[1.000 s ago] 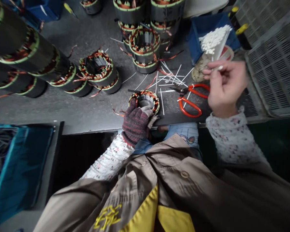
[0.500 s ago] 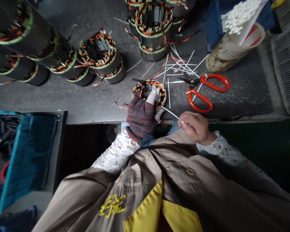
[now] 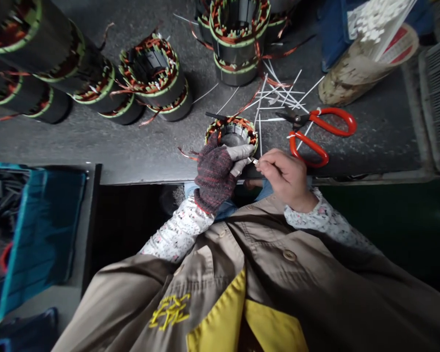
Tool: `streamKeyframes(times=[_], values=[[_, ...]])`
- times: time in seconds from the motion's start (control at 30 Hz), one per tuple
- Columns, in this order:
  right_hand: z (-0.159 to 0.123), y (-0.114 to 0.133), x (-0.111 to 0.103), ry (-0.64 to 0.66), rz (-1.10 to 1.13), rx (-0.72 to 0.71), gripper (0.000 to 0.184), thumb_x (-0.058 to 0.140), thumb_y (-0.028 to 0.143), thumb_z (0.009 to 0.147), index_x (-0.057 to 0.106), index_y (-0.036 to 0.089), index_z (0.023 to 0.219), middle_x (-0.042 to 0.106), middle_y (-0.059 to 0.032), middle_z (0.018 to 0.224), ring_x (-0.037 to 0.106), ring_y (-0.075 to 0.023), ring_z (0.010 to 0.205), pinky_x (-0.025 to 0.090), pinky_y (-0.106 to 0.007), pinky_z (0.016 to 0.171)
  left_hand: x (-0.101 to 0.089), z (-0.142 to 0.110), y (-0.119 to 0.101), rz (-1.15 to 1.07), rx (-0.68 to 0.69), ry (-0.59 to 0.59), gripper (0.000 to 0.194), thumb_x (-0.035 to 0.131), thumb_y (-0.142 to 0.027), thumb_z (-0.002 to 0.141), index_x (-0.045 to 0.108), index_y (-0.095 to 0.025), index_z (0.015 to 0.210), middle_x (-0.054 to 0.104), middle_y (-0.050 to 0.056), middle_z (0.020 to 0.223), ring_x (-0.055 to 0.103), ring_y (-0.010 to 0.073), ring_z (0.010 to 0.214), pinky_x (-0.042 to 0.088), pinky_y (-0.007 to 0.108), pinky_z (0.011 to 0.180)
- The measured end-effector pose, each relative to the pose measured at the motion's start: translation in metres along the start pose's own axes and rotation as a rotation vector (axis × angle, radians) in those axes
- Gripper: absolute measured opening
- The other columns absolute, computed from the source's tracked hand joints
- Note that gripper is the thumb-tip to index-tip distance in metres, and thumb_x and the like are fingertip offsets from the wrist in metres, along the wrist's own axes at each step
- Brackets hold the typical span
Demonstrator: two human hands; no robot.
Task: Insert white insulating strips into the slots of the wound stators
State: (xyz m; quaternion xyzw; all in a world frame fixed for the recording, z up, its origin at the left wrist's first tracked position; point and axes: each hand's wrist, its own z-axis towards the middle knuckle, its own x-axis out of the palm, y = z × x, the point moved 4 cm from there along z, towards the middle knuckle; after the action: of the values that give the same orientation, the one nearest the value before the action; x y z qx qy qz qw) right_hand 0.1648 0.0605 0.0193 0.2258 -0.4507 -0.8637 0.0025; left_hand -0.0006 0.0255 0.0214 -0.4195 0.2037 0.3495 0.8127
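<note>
A motor stator [image 3: 230, 126] with orange windings and a green-edged rim stands near the front edge of the bench. My left hand [image 3: 216, 166], in a dark knitted glove with pale fingertips, grips the stator's near side, its fingers on the near right rim. Just right of there, my right hand [image 3: 283, 177], bare, pinches a white cable tie [image 3: 254, 161] whose short visible part reaches the rim beside the left fingertips. Where the tie passes through the windings is hidden.
Red-handled scissors [image 3: 333, 120] lie to the right, beside scattered white cable ties [image 3: 278, 100]. A container [image 3: 346, 78] of ties leans behind them. Stacked stators [image 3: 238, 58] stand at the back, with another stack [image 3: 157, 80] and more at left. A teal crate [image 3: 51, 230] sits lower left.
My right hand has moved left and up to the stator's rim, leaving less tie showing. My left fingers have shifted from inside the stator's opening to its near right rim.
</note>
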Motion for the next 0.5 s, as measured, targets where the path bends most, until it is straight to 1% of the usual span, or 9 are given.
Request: streamKeyframes(times=[0.1, 0.2, 0.3, 0.4, 0.47, 0.5], values=[[0.004, -0.004, 0.003, 0.014, -0.130, -0.005, 0.025, 0.056, 0.027, 0.097, 0.060, 0.022, 0.073, 0.063, -0.0001, 0.069, 0.058, -0.0141, 0.065, 0.043, -0.029, 0.062, -0.001, 0.000, -0.001, -0.034, 0.039, -0.017, 0.020, 0.057, -0.031, 0.104, 0.073, -0.023, 0.112, 0.081, 0.004, 0.105, 0.076, 0.0192, 0.103, 0.058, 0.043, 0.106], [0.010, -0.012, 0.006, 0.035, -0.203, 0.047, 0.021, 0.059, 0.022, 0.091, 0.057, 0.022, 0.069, 0.060, 0.0002, 0.068, 0.052, -0.0130, 0.060, 0.037, -0.029, 0.058, -0.001, -0.001, -0.001, -0.042, 0.093, 0.007, 0.020, 0.059, -0.030, 0.103, 0.071, -0.024, 0.118, 0.081, 0.002, 0.107, 0.077, 0.0187, 0.100, 0.055, 0.044, 0.110], [0.014, -0.011, 0.006, 0.047, -0.219, 0.097, 0.019, 0.064, 0.027, 0.086, 0.056, 0.021, 0.069, 0.059, 0.0000, 0.074, 0.046, -0.0112, 0.057, 0.034, -0.028, 0.055, -0.001, -0.002, 0.001, -0.040, 0.106, 0.044, 0.021, 0.056, -0.032, 0.104, 0.071, -0.025, 0.118, 0.081, 0.002, 0.107, 0.076, 0.0185, 0.101, 0.056, 0.043, 0.107], [0.015, 0.001, 0.005, 0.156, -0.259, 0.092, 0.026, 0.060, 0.028, 0.088, 0.051, 0.021, 0.065, 0.053, 0.0009, 0.067, 0.045, -0.0121, 0.057, 0.030, -0.029, 0.055, 0.000, -0.002, 0.001, 0.029, 0.093, 0.087, 0.025, 0.051, -0.033, 0.104, 0.070, -0.025, 0.118, 0.079, 0.002, 0.114, 0.074, 0.0192, 0.111, 0.055, 0.044, 0.108], [0.015, 0.016, -0.001, 0.223, -0.181, 0.051, 0.031, 0.055, 0.024, 0.092, 0.048, 0.021, 0.062, 0.048, 0.0018, 0.061, 0.045, -0.0122, 0.057, 0.030, -0.030, 0.056, 0.000, 0.000, -0.002, 0.079, 0.100, 0.093, 0.024, 0.050, -0.032, 0.105, 0.069, -0.023, 0.117, 0.078, 0.003, 0.115, 0.072, 0.0192, 0.114, 0.054, 0.045, 0.110], [0.016, 0.023, -0.006, 0.233, -0.107, 0.036, 0.032, 0.053, 0.024, 0.094, 0.048, 0.021, 0.062, 0.048, 0.0020, 0.060, 0.046, -0.0121, 0.056, 0.032, -0.030, 0.056, -0.001, 0.000, -0.004, 0.092, 0.107, 0.087, 0.023, 0.050, -0.030, 0.105, 0.068, -0.023, 0.117, 0.077, 0.004, 0.115, 0.072, 0.0191, 0.116, 0.054, 0.045, 0.111]])
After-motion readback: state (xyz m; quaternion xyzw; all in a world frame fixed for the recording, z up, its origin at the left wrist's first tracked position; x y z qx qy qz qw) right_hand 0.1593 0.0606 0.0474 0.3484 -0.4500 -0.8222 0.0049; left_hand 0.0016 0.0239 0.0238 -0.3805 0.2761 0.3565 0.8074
